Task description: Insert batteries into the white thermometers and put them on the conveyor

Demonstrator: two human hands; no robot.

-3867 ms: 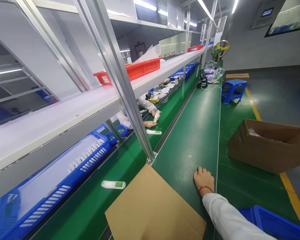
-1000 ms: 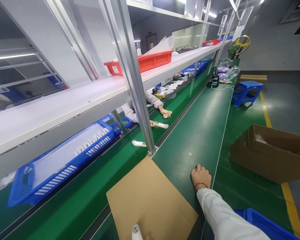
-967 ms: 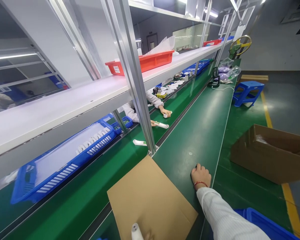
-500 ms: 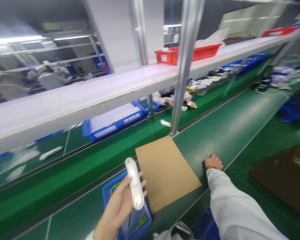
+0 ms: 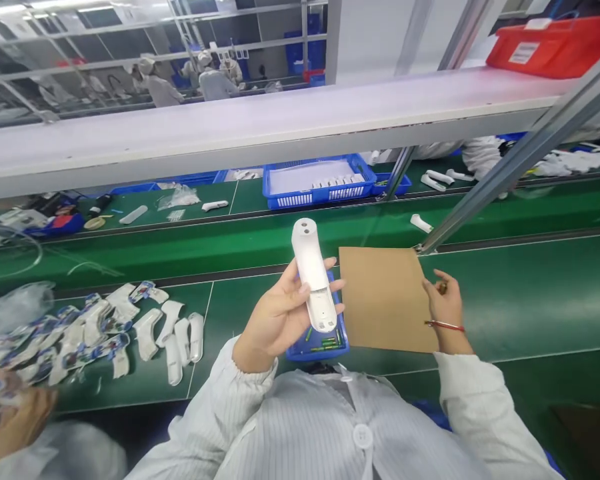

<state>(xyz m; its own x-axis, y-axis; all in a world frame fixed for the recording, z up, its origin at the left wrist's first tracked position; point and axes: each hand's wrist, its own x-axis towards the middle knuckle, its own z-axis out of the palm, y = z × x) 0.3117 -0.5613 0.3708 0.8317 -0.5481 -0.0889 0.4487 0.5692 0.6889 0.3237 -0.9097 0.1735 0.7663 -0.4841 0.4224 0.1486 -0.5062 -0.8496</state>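
Observation:
In my left hand (image 5: pixel 285 310) is a white handheld thermometer (image 5: pixel 311 263), held nearly upright with fingers behind it and the thumb on its side. Two small dark holes show at its top, and an open battery compartment at its lower end. Behind and below it, a blue tray (image 5: pixel 296 351) holds several slim green batteries (image 5: pixel 327 345), partly covered by my hand. My right hand (image 5: pixel 445 303) is curled at the right edge of a brown cardboard sheet (image 5: pixel 385 300). Something small and dark shows between its fingers, too small to name.
White gun-shaped housings (image 5: pixel 147 333) lie piled at left, by a co-worker's hand (image 5: pixel 25 413). A green conveyor belt (image 5: pixel 200 243) runs behind the bench. Beyond stands a blue basket (image 5: pixel 320 198). A slanted metal post (image 5: pixel 510 167) and a white shelf (image 5: pixel 230 143) stand ahead.
The view has swung left, bringing the housings and co-worker in. The thermometer stays in my left hand. My right hand has come from the bare bench at right to the cardboard's edge.

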